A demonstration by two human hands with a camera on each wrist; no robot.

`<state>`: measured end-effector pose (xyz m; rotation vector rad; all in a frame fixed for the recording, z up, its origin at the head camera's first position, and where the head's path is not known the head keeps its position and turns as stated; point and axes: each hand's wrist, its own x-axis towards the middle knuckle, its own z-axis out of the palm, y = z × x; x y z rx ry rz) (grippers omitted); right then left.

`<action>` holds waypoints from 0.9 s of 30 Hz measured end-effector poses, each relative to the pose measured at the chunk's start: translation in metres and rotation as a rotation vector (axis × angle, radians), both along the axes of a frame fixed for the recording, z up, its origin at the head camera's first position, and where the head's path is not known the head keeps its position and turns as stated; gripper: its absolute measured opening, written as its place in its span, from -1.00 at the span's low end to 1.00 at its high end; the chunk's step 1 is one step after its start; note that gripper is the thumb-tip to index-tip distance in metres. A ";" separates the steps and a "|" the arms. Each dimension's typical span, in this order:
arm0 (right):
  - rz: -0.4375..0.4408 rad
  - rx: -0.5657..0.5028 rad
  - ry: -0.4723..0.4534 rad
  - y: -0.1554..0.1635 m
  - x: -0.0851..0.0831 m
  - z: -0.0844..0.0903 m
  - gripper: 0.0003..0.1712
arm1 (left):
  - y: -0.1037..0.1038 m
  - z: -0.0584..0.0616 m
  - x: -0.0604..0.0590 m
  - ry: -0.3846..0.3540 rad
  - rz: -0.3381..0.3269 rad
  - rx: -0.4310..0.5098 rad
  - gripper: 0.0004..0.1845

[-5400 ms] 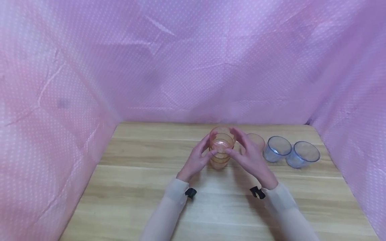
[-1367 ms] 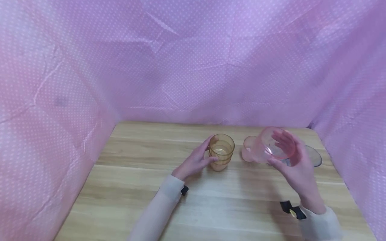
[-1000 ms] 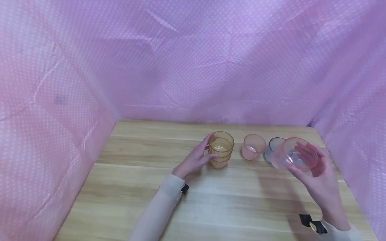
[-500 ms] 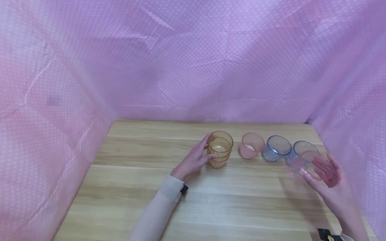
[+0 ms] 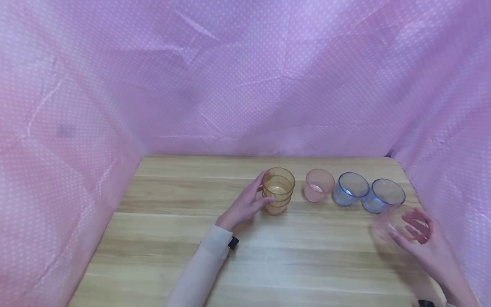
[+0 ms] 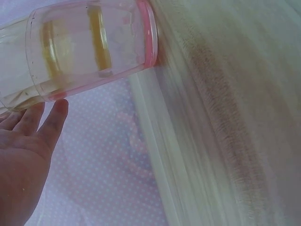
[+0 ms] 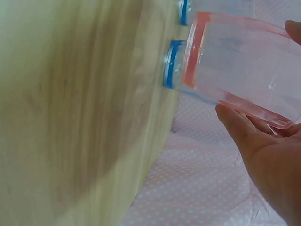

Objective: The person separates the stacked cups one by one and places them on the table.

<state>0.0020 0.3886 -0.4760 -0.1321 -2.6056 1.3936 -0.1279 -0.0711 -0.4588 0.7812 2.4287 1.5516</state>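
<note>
A stack of orange see-through cups (image 5: pixel 278 189) stands upright on the wooden table (image 5: pixel 268 256). My left hand (image 5: pixel 261 192) curls round its left side, thumb in front and fingers behind. In the left wrist view the stack (image 6: pixel 89 47) fills the top left, above my palm (image 6: pixel 23 160). My right hand (image 5: pixel 413 232) holds a clear pink cup (image 5: pixel 397 224) tilted on its side, low over the table's right end, just in front of the right blue cup (image 5: pixel 383 195). The right wrist view shows this pink cup (image 7: pixel 240 61) in my fingers (image 7: pixel 244 132), beside a blue cup's rim (image 7: pixel 170 70).
Another pink cup (image 5: pixel 318 185) and a second blue cup (image 5: pixel 350 189) stand in the row to the right of the stack. Pink dotted cloth (image 5: pixel 245 76) walls the table at the back and on both sides; the right wall is close to my right hand.
My right hand has carried the pink cup from beside the stack rightward and down, past the blue cups to the table's right end. My left hand has stayed on the stack.
</note>
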 end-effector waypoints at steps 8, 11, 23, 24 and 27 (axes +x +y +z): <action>0.067 -0.030 0.057 0.008 -0.005 -0.011 -0.07 | -0.001 0.002 -0.001 -0.020 -0.006 -0.008 -0.12; 0.077 -0.027 0.045 0.011 -0.006 -0.013 -0.09 | -0.002 0.003 -0.001 -0.020 -0.002 -0.016 -0.12; 0.070 0.012 0.021 0.016 -0.006 -0.016 -0.16 | -0.003 0.003 -0.002 0.009 -0.008 0.002 -0.13; 0.068 0.023 0.013 0.016 -0.005 -0.017 -0.12 | -0.002 0.002 -0.002 0.012 -0.009 0.004 -0.13; 0.067 0.076 -0.021 0.017 -0.002 -0.016 0.05 | -0.002 0.002 -0.003 0.017 -0.010 0.006 -0.13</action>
